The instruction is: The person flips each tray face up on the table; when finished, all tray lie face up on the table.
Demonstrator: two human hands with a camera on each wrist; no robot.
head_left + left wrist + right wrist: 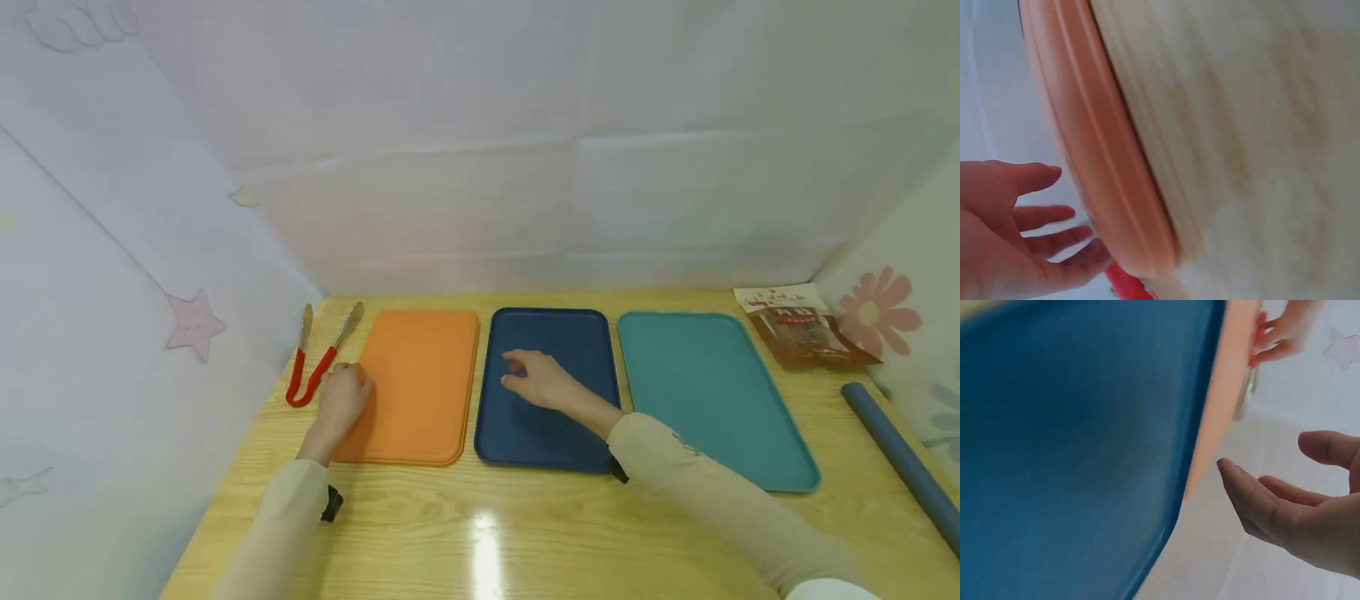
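Observation:
My left hand [343,398] is over the left edge of the orange tray [423,387], close to red-handled metal tongs [322,367] that lie spread on the table. In the left wrist view its loosely bent fingers are apart from the thumb, with nothing between them. A bit of red handle [1127,282] shows past the fingertips; whether they touch it I cannot tell. Above the dark blue tray [547,442] hovers my right hand [543,382], thumb and fingers parted and holding nothing. The right wrist view shows that hand [1300,512] with its fingers gently curved.
A teal tray [705,392] lies on the right side of the wooden table [420,533]. Behind it to the right is a brown snack packet [806,329]. Along the right edge runs a dark blue-grey roll [900,458]. Pale cloth walls [465,208] enclose the back and sides.

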